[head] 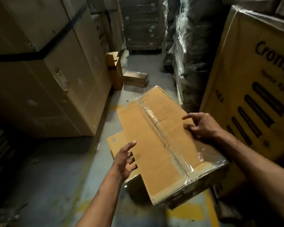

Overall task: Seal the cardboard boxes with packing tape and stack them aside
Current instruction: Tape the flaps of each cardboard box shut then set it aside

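Tape [168,141] already covers the seam of the cardboard box [154,154]. My left hand [125,161] and right hand [202,126] rest open on its sides. I judge stacking remains.

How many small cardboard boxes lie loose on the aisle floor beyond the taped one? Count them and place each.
2: a flat box lying mid-aisle, and an upright box against the left stack. More may hide behind the wrapped pallets.
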{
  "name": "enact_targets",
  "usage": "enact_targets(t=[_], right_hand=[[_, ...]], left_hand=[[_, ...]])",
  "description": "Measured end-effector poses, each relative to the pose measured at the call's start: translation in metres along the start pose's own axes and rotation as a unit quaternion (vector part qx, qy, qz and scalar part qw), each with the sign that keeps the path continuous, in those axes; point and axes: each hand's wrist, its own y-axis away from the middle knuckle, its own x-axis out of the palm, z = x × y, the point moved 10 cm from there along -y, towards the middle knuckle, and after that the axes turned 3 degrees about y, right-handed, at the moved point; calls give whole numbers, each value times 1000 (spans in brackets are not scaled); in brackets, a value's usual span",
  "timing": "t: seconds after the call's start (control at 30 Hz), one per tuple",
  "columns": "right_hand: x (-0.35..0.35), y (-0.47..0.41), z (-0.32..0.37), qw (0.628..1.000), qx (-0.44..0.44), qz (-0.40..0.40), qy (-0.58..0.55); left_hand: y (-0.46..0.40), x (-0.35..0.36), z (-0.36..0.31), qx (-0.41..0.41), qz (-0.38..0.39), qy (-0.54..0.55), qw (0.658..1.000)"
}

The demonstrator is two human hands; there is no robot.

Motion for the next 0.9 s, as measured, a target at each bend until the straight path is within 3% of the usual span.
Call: enact_targets(t=[0.2, 0.37, 0.6, 0.9], right_hand=[[-38, -114, -48, 997, 66, 19, 28], [-45, -201, -80, 991, 125, -10, 50], [-14, -330, -174, 964, 237, 41, 114], [157, -459, -308, 952, 260, 138, 82]], left_hand=[[-124, 96, -4, -68, 60, -1, 996], [-216, 153, -7, -124, 67, -12, 990], [-335, 191, -2, -113, -3, -5, 994], [-483, 147, 36, -128, -197, -67, 970]])
